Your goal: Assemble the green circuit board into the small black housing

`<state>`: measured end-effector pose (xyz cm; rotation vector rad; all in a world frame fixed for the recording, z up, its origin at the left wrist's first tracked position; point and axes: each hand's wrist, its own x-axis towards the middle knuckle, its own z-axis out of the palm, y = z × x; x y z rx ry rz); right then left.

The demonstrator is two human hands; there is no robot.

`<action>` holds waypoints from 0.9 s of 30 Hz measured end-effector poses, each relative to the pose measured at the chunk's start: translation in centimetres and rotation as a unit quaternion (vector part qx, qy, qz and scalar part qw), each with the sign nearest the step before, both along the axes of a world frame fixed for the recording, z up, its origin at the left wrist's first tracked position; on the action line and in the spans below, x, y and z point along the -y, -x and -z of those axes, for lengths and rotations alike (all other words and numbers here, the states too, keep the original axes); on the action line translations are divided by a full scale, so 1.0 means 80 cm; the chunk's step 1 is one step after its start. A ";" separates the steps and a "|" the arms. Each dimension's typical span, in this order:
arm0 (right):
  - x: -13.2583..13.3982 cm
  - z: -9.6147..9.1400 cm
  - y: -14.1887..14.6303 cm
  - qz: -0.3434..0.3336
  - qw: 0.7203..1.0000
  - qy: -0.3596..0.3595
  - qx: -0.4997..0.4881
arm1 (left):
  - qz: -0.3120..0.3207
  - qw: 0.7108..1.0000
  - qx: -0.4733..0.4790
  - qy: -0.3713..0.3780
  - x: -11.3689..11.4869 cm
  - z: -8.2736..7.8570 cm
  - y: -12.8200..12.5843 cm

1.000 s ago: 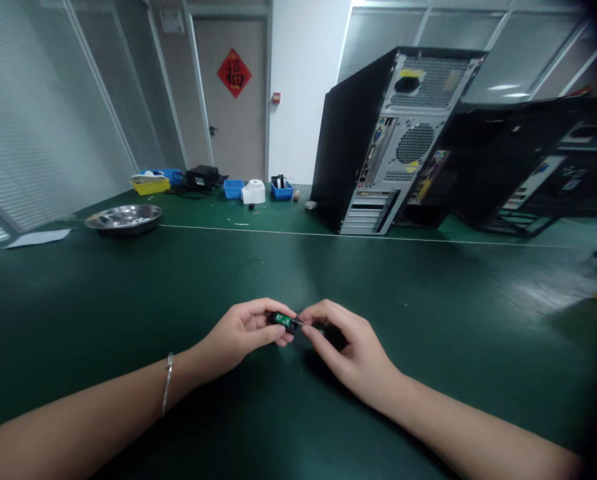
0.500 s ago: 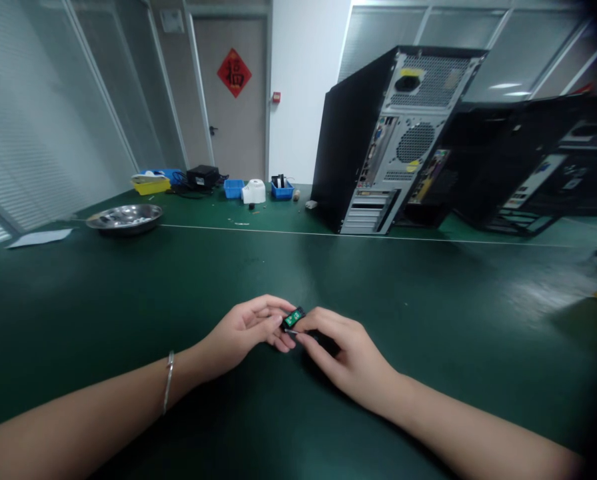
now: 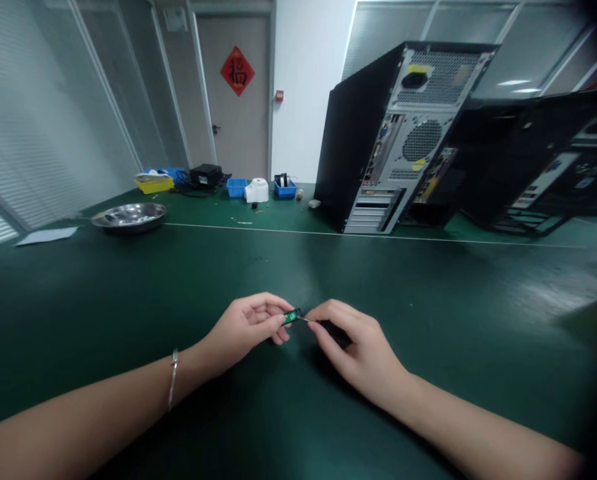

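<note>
Just above the dark green table [image 3: 128, 300], my left hand [image 3: 246, 330] pinches a small green circuit part [image 3: 292, 316] between thumb and fingertips. My right hand [image 3: 358, 350] meets it from the right, its thumb and forefinger closed on the part's right end. A dark piece shows under the right fingers, too hidden to name. A thin metal bracelet [image 3: 173, 380] sits on my left wrist. Both forearms rest low over the table.
A black computer tower [image 3: 378, 133] stands at the back with its rear panel facing me. An open black case [image 3: 538, 160] stands to its right. A metal bowl [image 3: 128, 217] sits far left. Blue bins [image 3: 236, 188], a yellow bin [image 3: 154, 183] and a white object [image 3: 256, 191] line the far edge.
The green part was tilted up half a second ago and now lies flatter between both hands. The view has shifted slightly; the hands stayed in place.
</note>
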<state>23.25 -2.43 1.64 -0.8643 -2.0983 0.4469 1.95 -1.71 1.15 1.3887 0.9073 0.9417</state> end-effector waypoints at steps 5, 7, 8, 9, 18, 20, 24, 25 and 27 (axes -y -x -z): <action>-0.004 0.001 -0.001 0.011 1.000 -0.001 0.014 | -0.018 0.999 -0.027 0.014 0.001 -0.002 0.002; -0.004 0.002 -0.001 0.005 1.000 0.004 0.023 | -0.019 0.999 -0.032 0.021 0.001 -0.003 0.002; -0.005 0.002 -0.001 0.005 1.000 0.008 0.027 | -0.020 0.999 -0.033 0.021 0.001 -0.003 0.003; -0.005 0.003 -0.001 0.006 0.999 0.011 0.030 | -0.020 0.999 -0.032 0.022 0.001 -0.003 0.003; -0.004 0.002 -0.001 0.009 1.000 0.013 0.021 | -0.007 0.999 0.001 0.036 0.000 0.002 0.003; -0.004 0.002 -0.001 0.014 1.000 0.016 0.016 | -0.011 1.000 -0.002 0.027 0.000 0.001 0.003; -0.004 0.004 -0.002 0.020 1.000 0.020 0.008 | -0.013 1.000 -0.004 0.006 -0.001 0.000 0.002; -0.004 0.005 -0.002 0.018 1.000 0.020 0.008 | -0.014 1.000 -0.004 0.003 -0.001 0.000 0.002; -0.005 0.005 -0.002 0.011 1.000 0.018 0.010 | -0.018 1.000 0.003 -0.003 -0.001 -0.001 0.002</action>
